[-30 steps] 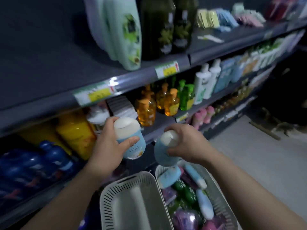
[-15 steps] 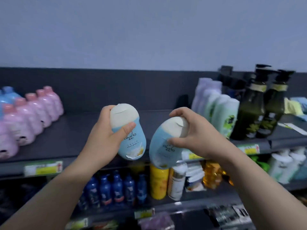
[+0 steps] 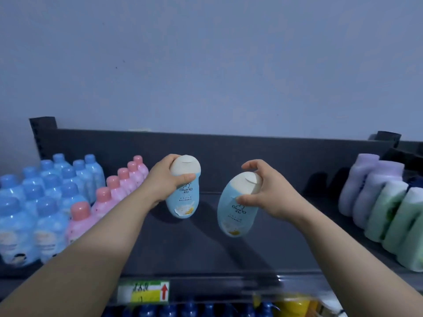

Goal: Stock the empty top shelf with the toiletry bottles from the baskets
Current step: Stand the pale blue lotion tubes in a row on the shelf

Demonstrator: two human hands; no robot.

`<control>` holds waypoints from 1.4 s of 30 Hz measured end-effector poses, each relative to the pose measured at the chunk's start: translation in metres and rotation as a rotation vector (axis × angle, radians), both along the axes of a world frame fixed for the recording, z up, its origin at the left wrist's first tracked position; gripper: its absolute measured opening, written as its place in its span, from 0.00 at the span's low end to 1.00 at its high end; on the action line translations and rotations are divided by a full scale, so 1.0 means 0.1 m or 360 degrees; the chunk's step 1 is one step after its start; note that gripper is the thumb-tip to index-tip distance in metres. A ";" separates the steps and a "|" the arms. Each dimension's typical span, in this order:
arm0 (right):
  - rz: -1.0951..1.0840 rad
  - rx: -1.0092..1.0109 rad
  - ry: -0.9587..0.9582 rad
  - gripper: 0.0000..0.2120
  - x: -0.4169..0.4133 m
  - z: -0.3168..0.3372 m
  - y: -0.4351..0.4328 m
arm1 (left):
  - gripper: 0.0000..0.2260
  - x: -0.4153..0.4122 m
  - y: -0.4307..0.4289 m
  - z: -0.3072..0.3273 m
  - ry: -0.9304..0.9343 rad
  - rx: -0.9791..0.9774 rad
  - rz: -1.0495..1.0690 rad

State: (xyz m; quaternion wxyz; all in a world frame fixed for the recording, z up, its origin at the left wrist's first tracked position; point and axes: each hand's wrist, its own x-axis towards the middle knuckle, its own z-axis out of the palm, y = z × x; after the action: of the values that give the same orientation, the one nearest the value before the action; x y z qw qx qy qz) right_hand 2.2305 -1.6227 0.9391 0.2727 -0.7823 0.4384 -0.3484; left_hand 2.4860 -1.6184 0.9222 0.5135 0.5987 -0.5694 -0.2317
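Observation:
Two light-blue oval bottles with cream caps hang over the dark top shelf [image 3: 206, 252]. My left hand [image 3: 163, 181] grips the left bottle [image 3: 184, 201] around its cap end, close to the shelf's back panel. My right hand [image 3: 271, 192] holds the right bottle [image 3: 235, 213] by its cap, tilted, above the middle of the shelf. Both bottles are held cap up, their bases just above the shelf surface. The baskets are out of view.
Blue bottles [image 3: 39, 202] and a row of pink-capped bottles [image 3: 114, 191] fill the shelf's left part. Purple bottles [image 3: 370, 186] and green bottles [image 3: 398, 220] stand at the right. A yellow price tag [image 3: 144, 291] sits on the shelf's front edge; lower stock shows beneath.
Both hands have risen from the baskets to the top shelf and moved forward over it with the two bottles. The view has tilted up; the baskets have dropped out of sight.

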 end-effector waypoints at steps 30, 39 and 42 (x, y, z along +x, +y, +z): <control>-0.0124 0.0174 0.0044 0.24 0.77 -0.23 -0.98 | 0.23 0.73 -1.41 -0.05 -0.0740 0.0358 -0.0040; -0.0094 0.0182 0.0032 0.24 0.96 -0.29 -1.07 | 0.26 0.75 -1.36 -0.02 -0.0868 0.0332 0.0038; -0.0045 0.0155 0.0052 0.23 1.12 -0.28 -1.09 | 0.23 0.82 -1.29 0.08 -0.1026 0.0347 0.0101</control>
State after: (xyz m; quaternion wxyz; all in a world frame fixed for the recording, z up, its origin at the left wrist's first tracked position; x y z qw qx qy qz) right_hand 2.3427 -1.7317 0.9108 0.2983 -0.7675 0.4702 -0.3177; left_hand 2.5679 -1.7471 0.9302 0.2469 0.7099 -0.6554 -0.0739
